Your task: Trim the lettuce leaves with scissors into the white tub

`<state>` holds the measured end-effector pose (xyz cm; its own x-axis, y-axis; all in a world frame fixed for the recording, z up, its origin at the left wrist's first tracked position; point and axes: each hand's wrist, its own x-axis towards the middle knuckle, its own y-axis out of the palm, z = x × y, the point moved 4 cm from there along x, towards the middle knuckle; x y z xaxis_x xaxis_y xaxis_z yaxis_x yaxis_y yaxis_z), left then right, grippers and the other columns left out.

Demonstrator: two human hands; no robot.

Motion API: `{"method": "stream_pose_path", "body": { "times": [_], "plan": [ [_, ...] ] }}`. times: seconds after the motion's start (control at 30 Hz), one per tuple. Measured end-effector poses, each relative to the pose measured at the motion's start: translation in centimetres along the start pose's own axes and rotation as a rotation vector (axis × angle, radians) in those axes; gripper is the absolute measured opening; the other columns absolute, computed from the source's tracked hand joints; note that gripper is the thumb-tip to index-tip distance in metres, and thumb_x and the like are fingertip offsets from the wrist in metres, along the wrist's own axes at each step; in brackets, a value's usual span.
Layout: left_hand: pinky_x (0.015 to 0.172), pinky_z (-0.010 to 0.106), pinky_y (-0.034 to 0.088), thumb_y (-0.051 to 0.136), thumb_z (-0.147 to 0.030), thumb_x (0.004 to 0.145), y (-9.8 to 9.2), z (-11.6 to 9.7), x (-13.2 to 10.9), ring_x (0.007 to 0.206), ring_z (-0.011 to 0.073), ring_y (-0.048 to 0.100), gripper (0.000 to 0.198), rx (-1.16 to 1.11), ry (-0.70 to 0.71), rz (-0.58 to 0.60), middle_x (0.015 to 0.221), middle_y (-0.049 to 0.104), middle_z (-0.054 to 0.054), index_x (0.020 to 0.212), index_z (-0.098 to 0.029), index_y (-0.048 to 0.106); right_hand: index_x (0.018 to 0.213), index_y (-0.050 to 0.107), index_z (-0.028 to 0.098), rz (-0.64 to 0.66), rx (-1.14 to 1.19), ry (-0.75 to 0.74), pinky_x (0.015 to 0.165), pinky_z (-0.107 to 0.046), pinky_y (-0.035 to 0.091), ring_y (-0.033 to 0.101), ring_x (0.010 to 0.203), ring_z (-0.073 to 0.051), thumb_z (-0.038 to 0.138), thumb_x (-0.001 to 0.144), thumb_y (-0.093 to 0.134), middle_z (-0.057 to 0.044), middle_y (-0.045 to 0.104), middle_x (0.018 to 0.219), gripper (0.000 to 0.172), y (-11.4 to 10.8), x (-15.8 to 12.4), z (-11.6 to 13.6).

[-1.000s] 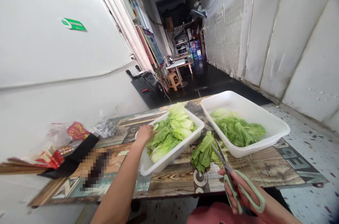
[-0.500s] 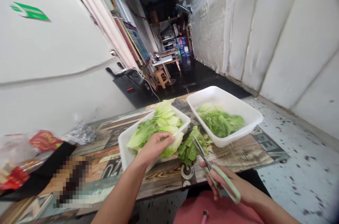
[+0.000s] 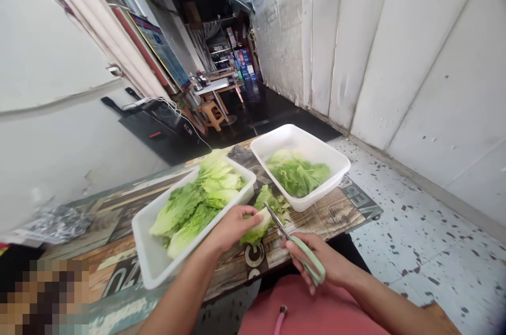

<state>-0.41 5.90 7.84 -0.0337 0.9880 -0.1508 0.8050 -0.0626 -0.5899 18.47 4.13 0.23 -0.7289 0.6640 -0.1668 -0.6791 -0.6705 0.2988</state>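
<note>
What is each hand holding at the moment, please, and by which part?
The left hand grips a lettuce leaf by one end; the right hand holds scissors by their green handles.

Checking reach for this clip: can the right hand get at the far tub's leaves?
Probably yes: the far tub is open-topped, close ahead of the right hand, with only loose leaves between.

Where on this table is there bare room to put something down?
Bare table shows between the crumpled foil and the left tub, and a smaller patch in front of the right tub. Crowded between the tubs: loose leaves, the left hand on a leaf, the right hand with scissors.
</note>
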Motion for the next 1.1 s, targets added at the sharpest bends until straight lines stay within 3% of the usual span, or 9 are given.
{"method": "stream_pose_path", "body": {
  "times": [0.13,0.33,0.47,0.53,0.63,0.77,0.87,0.97,1.1],
  "plan": [
    [0.063,0.026,0.042,0.065,-0.054,0.071,-0.9,-1.1,0.6,0.066,0.0171,0.056,0.041,-0.093,0.070,-0.145,0.071,0.066,0.003,0.078,-0.013,0.068,0.090,0.052,0.019,-0.052,0.123,-0.017,0.038,-0.022,0.049,0.048,0.040,-0.007,0.070,0.069,0.068,0.008,0.052,0.058,0.058,-0.8,0.7,-0.7],
    [0.094,0.031,0.045,0.052,-0.031,0.085,-1.7,-8.7,4.3,0.099,0.0221,0.063,0.030,0.021,0.478,-0.655,0.105,0.072,0.009,0.102,-0.013,0.070,0.102,0.054,0.018,0.064,0.221,0.000,0.048,-0.025,0.050,0.054,0.047,-0.010,0.068,0.074,0.066,0.005,0.055,0.065,0.059,-0.4,0.8,-1.9],
    [0.106,0.038,0.039,0.062,-0.020,0.080,0.0,-10.2,6.8,0.121,0.0288,0.056,0.051,0.293,0.436,-0.442,0.131,0.061,0.017,0.130,-0.011,0.058,0.107,0.054,0.019,0.058,0.206,0.018,0.048,-0.026,0.049,0.053,0.047,-0.011,0.064,0.080,0.062,0.005,0.055,0.066,0.053,-0.6,0.8,-2.5],
    [0.110,0.039,0.036,0.060,-0.019,0.083,-0.5,-9.4,5.4,0.127,0.0287,0.052,0.048,0.411,0.446,-0.417,0.136,0.058,0.016,0.130,-0.013,0.058,0.108,0.054,0.020,0.047,0.207,0.027,0.048,-0.026,0.048,0.054,0.049,-0.012,0.062,0.083,0.060,0.004,0.056,0.068,0.050,-1.0,0.6,-2.7],
    [0.110,0.037,0.036,0.053,-0.018,0.087,-4.2,-6.0,1.5,0.124,0.0268,0.055,0.035,0.610,0.369,-0.449,0.129,0.064,0.011,0.118,-0.018,0.068,0.109,0.054,0.021,0.038,0.215,0.031,0.049,-0.027,0.048,0.054,0.050,-0.013,0.061,0.085,0.059,0.003,0.056,0.068,0.047,-1.6,0.5,-2.7],
    [0.100,0.035,0.042,0.053,-0.025,0.088,-13.4,1.9,-2.7,0.121,0.0287,0.057,0.042,0.877,-0.175,-0.523,0.129,0.064,0.015,0.128,-0.016,0.062,0.112,0.054,0.021,0.030,0.244,0.034,0.049,-0.028,0.049,0.053,0.049,-0.013,0.060,0.084,0.060,0.003,0.055,0.067,0.049,-1.6,0.6,-2.9],
    [0.095,0.031,0.044,0.054,-0.023,0.085,-18.3,6.6,-4.1,0.118,0.0267,0.059,0.044,0.931,-0.377,-0.455,0.130,0.063,0.015,0.127,-0.015,0.062,0.112,0.054,0.020,0.050,0.248,0.040,0.050,-0.029,0.049,0.053,0.051,-0.013,0.057,0.087,0.058,0.002,0.055,0.068,0.045,-1.1,1.1,-3.3],
    [0.083,0.029,0.046,0.056,-0.022,0.081,-19.8,9.1,-4.6,0.100,0.0250,0.066,0.040,0.886,-0.405,-0.399,0.112,0.072,0.015,0.119,-0.013,0.067,0.113,0.053,0.020,0.062,0.236,0.053,0.049,-0.029,0.048,0.053,0.051,-0.014,0.057,0.088,0.057,0.002,0.054,0.069,0.045,-0.7,1.5,-3.7],
    [0.074,0.026,0.046,0.058,-0.027,0.077,-19.7,9.5,-4.9,0.089,0.0230,0.068,0.037,0.781,-0.334,-0.428,0.099,0.075,0.011,0.109,-0.015,0.071,0.114,0.053,0.020,0.045,0.245,0.062,0.051,-0.030,0.050,0.053,0.052,-0.013,0.056,0.087,0.058,0.002,0.054,0.068,0.045,-0.6,1.4,-3.7]
  ]
}}
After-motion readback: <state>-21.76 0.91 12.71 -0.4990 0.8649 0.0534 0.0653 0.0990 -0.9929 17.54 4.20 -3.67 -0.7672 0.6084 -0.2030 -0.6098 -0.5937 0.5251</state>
